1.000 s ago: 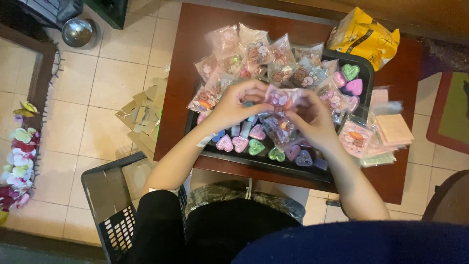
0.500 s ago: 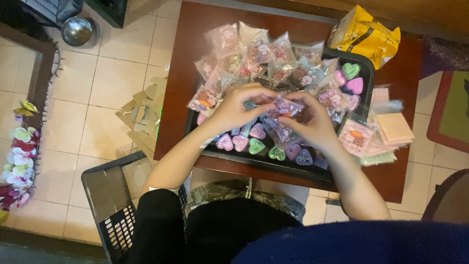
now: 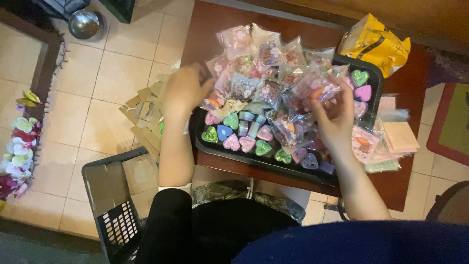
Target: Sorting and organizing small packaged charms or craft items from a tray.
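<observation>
A black tray on a dark red table holds several coloured heart-shaped pieces in its front part. A heap of small clear packets with pink and mixed contents covers its back part. My right hand is over the tray's right half, fingers closed on one clear packet. My left hand is at the tray's left edge, fingers curled against the packets there. Motion blur hides whether it holds anything.
A yellow bag lies at the table's back right. Pale pink and cream sheets are stacked right of the tray. On the tiled floor at left are cardboard pieces, a black plastic basket, a silver ball and artificial flowers.
Both hands were together over the tray's middle working one packet. My left hand has swung out to the tray's left edge, and my right hand has shifted right with a packet.
</observation>
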